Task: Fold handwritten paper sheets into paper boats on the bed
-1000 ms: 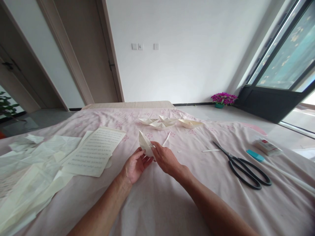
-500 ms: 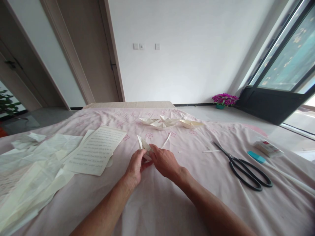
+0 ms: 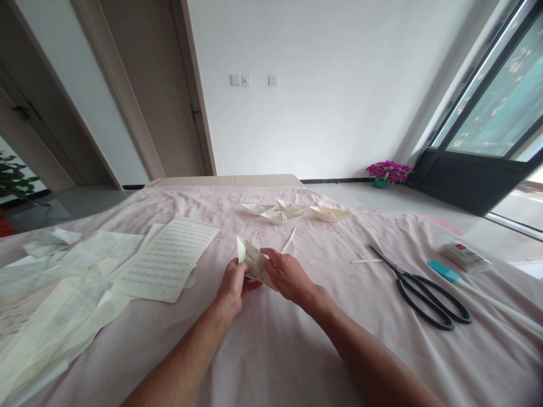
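Note:
A small folded paper boat (image 3: 251, 257), cream-coloured with a pointed tip at its left end, is between my hands above the cloth. My left hand (image 3: 234, 285) pinches its left lower side, thumb in front, with some fingers hidden beneath. Around the right side of the boat, my right hand (image 3: 287, 275) is closed with its fingertips at the paper. Just beyond lies a thin paper strip (image 3: 289, 240). Farther back, several finished paper boats (image 3: 283, 213) sit close together, a yellower paper boat (image 3: 331, 213) at their right.
Printed sheets (image 3: 167, 260) and crumpled papers (image 3: 80, 265) cover the left side. On the right lie black scissors (image 3: 418, 288), another paper strip (image 3: 365, 260), a blue-and-white tool (image 3: 444, 271) and a wrapped white packet (image 3: 464, 255). The pink floral cloth (image 3: 263, 350) is wrinkled.
The folded paper has opened wider between my hands and shows more of its inner side. My right hand has shifted slightly right, its fingers now farther around the paper.

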Demonstrator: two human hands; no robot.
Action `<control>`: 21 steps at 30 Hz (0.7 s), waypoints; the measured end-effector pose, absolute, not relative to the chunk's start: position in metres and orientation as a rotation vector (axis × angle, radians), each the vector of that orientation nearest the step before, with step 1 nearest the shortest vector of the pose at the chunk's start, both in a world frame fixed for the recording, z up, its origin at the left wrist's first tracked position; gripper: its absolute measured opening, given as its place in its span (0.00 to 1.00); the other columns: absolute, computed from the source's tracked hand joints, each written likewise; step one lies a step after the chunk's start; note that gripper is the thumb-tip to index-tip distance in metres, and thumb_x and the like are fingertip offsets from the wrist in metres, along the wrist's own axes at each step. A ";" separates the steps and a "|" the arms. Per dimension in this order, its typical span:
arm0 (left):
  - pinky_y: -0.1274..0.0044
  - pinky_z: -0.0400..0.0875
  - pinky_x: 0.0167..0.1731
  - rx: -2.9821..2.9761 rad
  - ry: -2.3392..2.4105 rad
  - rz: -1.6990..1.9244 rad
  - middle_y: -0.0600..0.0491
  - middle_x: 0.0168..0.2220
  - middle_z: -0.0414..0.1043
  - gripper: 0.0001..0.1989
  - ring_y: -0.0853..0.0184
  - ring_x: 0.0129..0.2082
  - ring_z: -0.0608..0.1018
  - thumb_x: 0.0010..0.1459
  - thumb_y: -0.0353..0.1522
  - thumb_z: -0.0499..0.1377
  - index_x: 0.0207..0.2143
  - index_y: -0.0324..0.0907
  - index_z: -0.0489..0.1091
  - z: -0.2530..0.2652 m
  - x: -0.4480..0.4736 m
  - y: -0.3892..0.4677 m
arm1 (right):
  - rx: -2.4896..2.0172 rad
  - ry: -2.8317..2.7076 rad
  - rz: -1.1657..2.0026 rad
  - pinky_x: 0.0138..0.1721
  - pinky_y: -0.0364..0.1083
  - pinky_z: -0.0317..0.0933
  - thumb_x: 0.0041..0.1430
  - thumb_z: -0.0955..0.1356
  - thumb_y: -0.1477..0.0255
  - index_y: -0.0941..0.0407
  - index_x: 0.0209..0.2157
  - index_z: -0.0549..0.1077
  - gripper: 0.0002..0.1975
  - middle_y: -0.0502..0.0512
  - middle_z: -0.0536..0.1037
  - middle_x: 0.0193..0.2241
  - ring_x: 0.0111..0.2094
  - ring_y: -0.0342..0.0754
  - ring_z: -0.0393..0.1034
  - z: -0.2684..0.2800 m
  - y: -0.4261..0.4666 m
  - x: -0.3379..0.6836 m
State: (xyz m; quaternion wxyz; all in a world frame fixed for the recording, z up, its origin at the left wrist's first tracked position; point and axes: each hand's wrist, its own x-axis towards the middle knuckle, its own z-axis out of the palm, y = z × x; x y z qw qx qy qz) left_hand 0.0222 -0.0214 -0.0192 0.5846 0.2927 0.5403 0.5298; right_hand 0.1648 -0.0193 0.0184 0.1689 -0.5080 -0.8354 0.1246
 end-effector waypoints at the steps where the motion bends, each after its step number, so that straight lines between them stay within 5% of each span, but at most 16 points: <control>1: 0.76 0.72 0.22 0.693 1.273 1.218 0.52 0.28 0.73 0.11 0.67 0.24 0.75 0.47 0.29 0.55 0.36 0.40 0.68 -0.019 0.022 -0.021 | -1.468 -2.339 0.379 0.35 0.42 0.54 0.66 0.55 0.69 0.54 0.52 0.67 0.17 0.57 0.78 0.40 0.39 0.50 0.73 0.018 -0.018 0.166; 12: 0.77 0.68 0.25 1.229 1.608 1.142 0.49 0.40 0.74 0.16 0.63 0.33 0.77 0.52 0.35 0.55 0.46 0.47 0.64 -0.024 0.012 -0.017 | -1.539 -2.397 0.311 0.31 0.42 0.52 0.58 0.59 0.77 0.54 0.42 0.74 0.16 0.56 0.80 0.33 0.35 0.49 0.74 0.019 -0.015 0.169; 21: 0.81 0.61 0.21 1.295 1.628 1.172 0.56 0.22 0.68 0.10 0.68 0.23 0.71 0.47 0.34 0.55 0.33 0.41 0.69 -0.027 -0.007 -0.004 | -1.484 -2.339 0.540 0.42 0.43 0.59 0.61 0.60 0.72 0.52 0.49 0.73 0.17 0.55 0.78 0.42 0.43 0.48 0.72 0.022 -0.002 0.186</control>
